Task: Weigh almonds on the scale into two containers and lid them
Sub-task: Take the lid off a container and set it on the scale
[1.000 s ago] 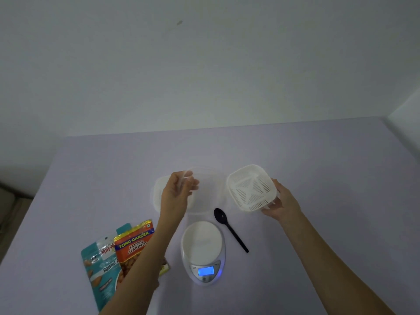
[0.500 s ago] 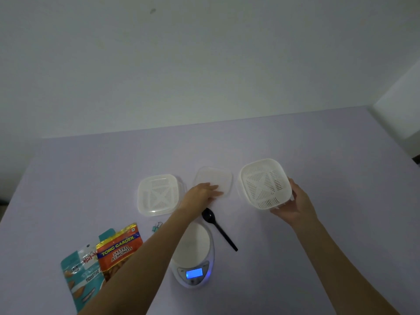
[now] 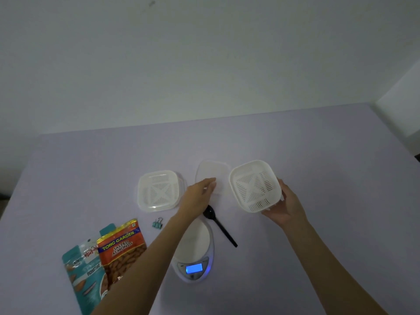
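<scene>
My right hand [image 3: 284, 206] grips a white slotted container [image 3: 254, 185] by its near edge and holds it tilted above the table. My left hand [image 3: 200, 194] lies flat, fingers extended, on a clear lid [image 3: 213, 172] resting on the table beside it. A second white container [image 3: 159, 189] sits to the left, lid on. The white scale [image 3: 194, 248], its blue display lit, stands near me, partly hidden by my left forearm. An orange bag of salted almonds [image 3: 121, 248] overlaps a teal bag of roasted almonds [image 3: 83, 273] at lower left.
A black plastic spoon [image 3: 219, 226] lies between the scale and the held container. A small teal binder clip [image 3: 157, 223] sits by the left container. The lilac table [image 3: 318, 155] reaches a pale wall at the back.
My left hand has lowered the clear lid from the air onto the table and now rests flat on it. The right hand still holds the slotted container, shifted slightly right.
</scene>
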